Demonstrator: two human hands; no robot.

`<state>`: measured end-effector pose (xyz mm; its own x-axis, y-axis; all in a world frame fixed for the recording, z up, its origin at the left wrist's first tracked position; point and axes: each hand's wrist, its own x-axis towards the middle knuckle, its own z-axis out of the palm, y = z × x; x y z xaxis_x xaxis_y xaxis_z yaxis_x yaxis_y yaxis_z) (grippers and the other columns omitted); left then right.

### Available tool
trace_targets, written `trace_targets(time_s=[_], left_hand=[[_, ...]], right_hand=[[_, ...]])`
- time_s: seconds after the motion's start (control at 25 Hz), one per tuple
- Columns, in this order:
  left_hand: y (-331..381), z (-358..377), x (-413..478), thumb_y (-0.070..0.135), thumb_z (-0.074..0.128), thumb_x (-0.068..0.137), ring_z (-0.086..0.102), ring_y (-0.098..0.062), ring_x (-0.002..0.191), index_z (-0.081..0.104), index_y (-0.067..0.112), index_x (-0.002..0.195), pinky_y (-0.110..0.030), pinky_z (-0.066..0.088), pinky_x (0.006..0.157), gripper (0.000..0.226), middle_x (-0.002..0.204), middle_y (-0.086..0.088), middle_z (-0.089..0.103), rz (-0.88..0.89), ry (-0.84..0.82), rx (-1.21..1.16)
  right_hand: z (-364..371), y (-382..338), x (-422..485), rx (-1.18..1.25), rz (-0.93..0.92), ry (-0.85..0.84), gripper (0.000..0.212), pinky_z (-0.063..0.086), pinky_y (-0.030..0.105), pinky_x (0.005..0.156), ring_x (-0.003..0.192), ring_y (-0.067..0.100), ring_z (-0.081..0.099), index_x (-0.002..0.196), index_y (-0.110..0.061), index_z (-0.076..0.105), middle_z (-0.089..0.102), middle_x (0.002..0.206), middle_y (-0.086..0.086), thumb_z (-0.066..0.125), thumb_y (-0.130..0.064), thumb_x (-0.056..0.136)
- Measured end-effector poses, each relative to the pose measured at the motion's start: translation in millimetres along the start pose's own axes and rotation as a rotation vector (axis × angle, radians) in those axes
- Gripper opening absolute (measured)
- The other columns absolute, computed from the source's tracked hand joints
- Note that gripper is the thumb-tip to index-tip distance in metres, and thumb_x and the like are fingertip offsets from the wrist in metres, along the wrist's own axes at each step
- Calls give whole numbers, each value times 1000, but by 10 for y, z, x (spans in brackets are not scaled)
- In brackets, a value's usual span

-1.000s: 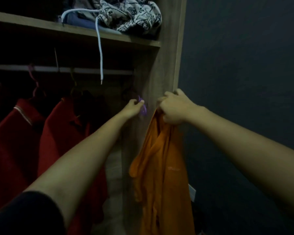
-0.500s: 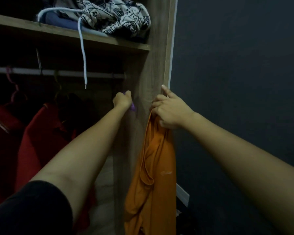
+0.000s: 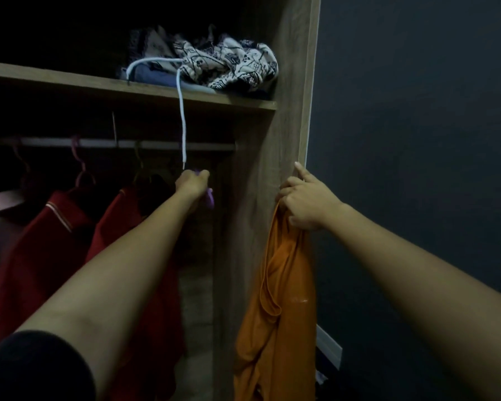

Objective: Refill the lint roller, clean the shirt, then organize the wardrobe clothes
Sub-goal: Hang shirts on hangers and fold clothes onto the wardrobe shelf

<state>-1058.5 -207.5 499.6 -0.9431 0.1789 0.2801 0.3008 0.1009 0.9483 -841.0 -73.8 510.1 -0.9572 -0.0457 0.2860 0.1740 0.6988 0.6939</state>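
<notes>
An orange shirt (image 3: 278,308) hangs limp from my right hand (image 3: 307,204), which grips its top edge in front of the wardrobe's wooden side panel (image 3: 284,146); the index finger points up along the panel's edge. My left hand (image 3: 191,185) reaches inside the wardrobe and holds a purple hanger (image 3: 209,198), mostly hidden by the fist, just below the hanging rail (image 3: 128,143). Red garments (image 3: 55,227) hang on hangers to the left of that hand.
A shelf (image 3: 128,88) above the rail carries a patterned white-and-black cloth (image 3: 229,68) and a blue garment whose pale cord (image 3: 182,120) dangles down past the rail. A dark wall (image 3: 417,140) fills the right side. Pink hanger hooks (image 3: 78,157) sit on the rail.
My left hand has gone deeper into the wardrobe and up toward the rail with the purple hanger. My right hand kept its grip on the orange shirt, with its index finger now raised.
</notes>
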Motion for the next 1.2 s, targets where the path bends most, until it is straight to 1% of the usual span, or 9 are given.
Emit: trace_targets(time_s=[0.2, 0.32, 0.44, 0.52, 0.72, 0.8, 0.92, 1.12, 1.2], left_hand=[[-250, -20, -595, 10, 42, 96, 63, -14, 53, 54, -3, 91, -26, 48, 47, 18, 74, -12, 55, -84, -170, -109], [-550, -221, -1221, -4, 29, 97, 51, 0, 31, 45, 10, 80, -15, 40, 32, 27, 68, -8, 51, -197, -251, -257], [-990, -764, -1609, 2, 41, 95, 47, -6, 36, 56, 11, 90, -22, 34, 42, 18, 56, 2, 58, -142, -160, -146], [-1177, -1277, -1737, 19, 50, 90, 51, -9, 49, 62, 20, 80, -25, 36, 50, 16, 50, 6, 61, 31, -2, 37], [-1235, -2324, -2050, 30, 60, 88, 53, 9, 62, 69, 25, 82, -4, 38, 60, 11, 70, 16, 68, 325, 58, 232], [-1239, -2527, -2099, 25, 60, 88, 52, 19, 61, 69, 38, 81, 1, 37, 61, 18, 69, 33, 65, 348, 26, 309], [-1271, -2621, -2116, 39, 62, 85, 53, 20, 63, 61, 62, 85, -4, 40, 63, 23, 73, 34, 66, 392, 55, 420], [-1254, -2303, -1952, 59, 45, 80, 52, 4, 65, 61, 56, 86, -22, 43, 65, 18, 79, 3, 68, 509, 9, 396], [-1193, -2222, -1883, 54, 46, 83, 51, -4, 66, 63, 43, 84, -30, 44, 65, 20, 72, -6, 65, 541, 50, 326]], right_hand=[[22, -129, 51, 33, 69, -11, 49, -16, 50, 111, 139, 25, 25, 135, -17, 45, 42, 145, 6, 39, -33, 89], [46, -305, 93, 103, 76, -34, 46, -10, 50, 114, 134, 25, 34, 129, -14, 51, 47, 140, 8, 42, -30, 87], [53, -472, 218, 387, 59, -75, 41, 17, 43, 115, 127, 25, 43, 123, -12, 55, 46, 137, 12, 51, -19, 84], [45, -517, 348, 635, 144, -100, 39, 41, 39, 101, 116, 27, 49, 119, -10, 56, 46, 130, 12, 55, -13, 80], [-22, -582, 612, 907, 322, -98, 40, 44, 33, 93, 115, 32, 50, 120, 3, 54, 48, 128, 21, 52, -1, 80], [-49, -628, 697, 999, 328, -78, 31, 51, 35, 78, 98, 32, 60, 106, 6, 61, 58, 116, 23, 52, 1, 77], [-189, -697, 785, 1157, 238, -100, 25, 54, 40, 73, 92, 32, 64, 95, 2, 62, 64, 102, 20, 54, 4, 72], [-702, -1220, 797, 952, -162, 0, 37, 43, 30, 88, 112, 27, 51, 112, -1, 55, 49, 123, 15, 51, 0, 76], [-824, -1315, 734, 691, -230, 249, 36, 43, 34, 84, 104, 28, 56, 112, -6, 55, 56, 116, 13, 48, -21, 80]])
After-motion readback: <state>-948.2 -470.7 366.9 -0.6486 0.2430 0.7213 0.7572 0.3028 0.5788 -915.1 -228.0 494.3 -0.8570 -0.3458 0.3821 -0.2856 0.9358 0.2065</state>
